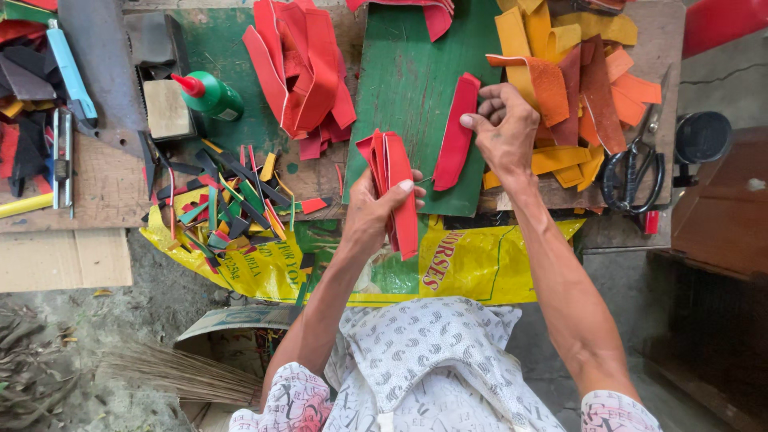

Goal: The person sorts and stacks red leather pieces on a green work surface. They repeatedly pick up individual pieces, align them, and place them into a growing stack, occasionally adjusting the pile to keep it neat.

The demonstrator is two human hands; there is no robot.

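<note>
At the centre of the frame the left hand (376, 210) grips a bundle of red leather strips (394, 186), its fingers (406, 186) closed round the middle of the bundle so the strips stand up above the fist and hang down below it. Just to the right, the right hand (506, 132) pinches a single long red leather strip (456, 134) at its upper edge, thumb and forefinger shut on it, while the strip lies slanted on the green cutting board (408, 80). The board rests on the worn wooden tabletop (104, 188) and reaches the top edge of the frame.

Above the left hand, in the upper middle, sits a loose heap of red leather pieces (300, 68). In the upper right lies a pile of orange, yellow and brown leather pieces (580, 88), touching the right hand's knuckles. Right of that pile are black-handled scissors (634, 174). In the upper left stand a green glue bottle with a red cap (210, 94) and a light blue utility knife (72, 72). Left of centre, a scatter of thin multicoloured offcuts (228, 200) spreads over the tabletop and onto a yellow plastic sack (472, 268) hanging over its front edge.
</note>
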